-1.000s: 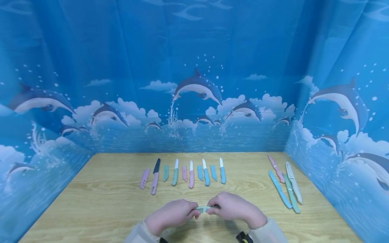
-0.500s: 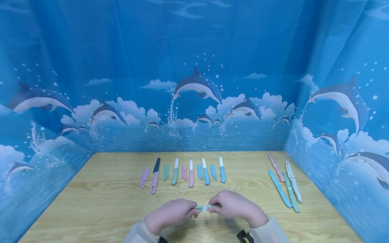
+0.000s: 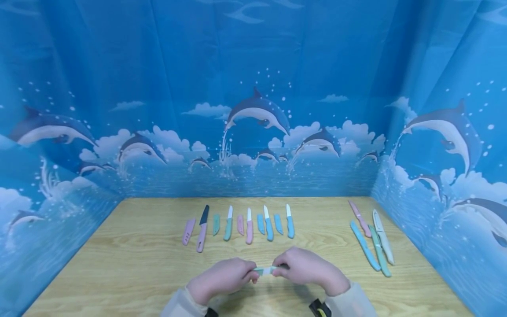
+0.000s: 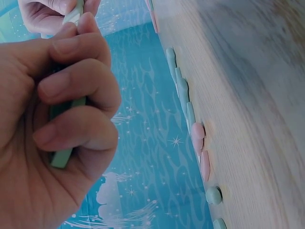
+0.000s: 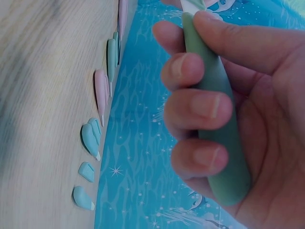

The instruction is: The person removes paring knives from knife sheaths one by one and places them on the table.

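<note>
Both hands meet low in the head view, over the near part of the table. A green-handled knife (image 5: 214, 78) lies along the palm of my right hand (image 3: 309, 268), with the fingers curled round its handle. Its pale blade (image 3: 267, 270) shows as a short white stretch between the hands. Curled fingers of my left hand (image 3: 223, 277) grip a narrow green sheath (image 4: 61, 160), whose end sticks out below them in the left wrist view. The blade runs into the sheath's mouth, where the left fingertips hide part of it.
Behind the hands, a row on the wooden table (image 3: 130, 246) pairs sheaths with bare knives: a purple sheath (image 3: 189, 232), a dark-bladed purple knife (image 3: 201, 237), then green, pink and blue ones. At right lie a pink knife (image 3: 360, 220), a blue one (image 3: 365, 246) and others.
My right hand has shifted very slightly right, away from the left, and a little more white blade shows between them. Both grips stay as they were.
</note>
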